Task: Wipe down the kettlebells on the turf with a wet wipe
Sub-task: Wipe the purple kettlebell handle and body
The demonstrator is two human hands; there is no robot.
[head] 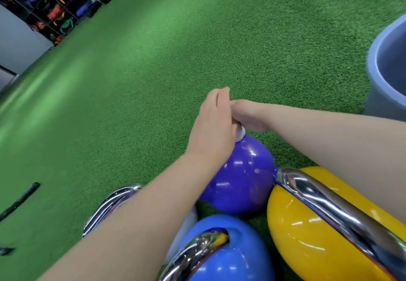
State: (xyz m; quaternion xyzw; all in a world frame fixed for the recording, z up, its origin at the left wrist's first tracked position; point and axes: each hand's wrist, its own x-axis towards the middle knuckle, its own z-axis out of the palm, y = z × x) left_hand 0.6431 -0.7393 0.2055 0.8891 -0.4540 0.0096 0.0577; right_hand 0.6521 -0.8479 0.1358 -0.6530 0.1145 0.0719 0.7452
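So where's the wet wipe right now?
In the head view, just right of centre: a bit of the white wet wipe shows between the two hands, pressed on top of the purple kettlebell, beyond the yellow kettlebell.

Bright green artificial turf floor (175,49) fills most of the view, running away to a grey wall at the far left. Four glossy kettlebells with chrome handles stand clustered on it at the near edge: a purple round kettlebell (241,179) farthest out, a yellow kettlebell (307,236) touching it on the right, a light blue kettlebell (230,258) nearest, and a fourth kettlebell's chrome handle (109,203) at the left. A pale blue plastic bucket (377,87) sits on the turf at the right edge. A black bar (19,201) lies at the left.
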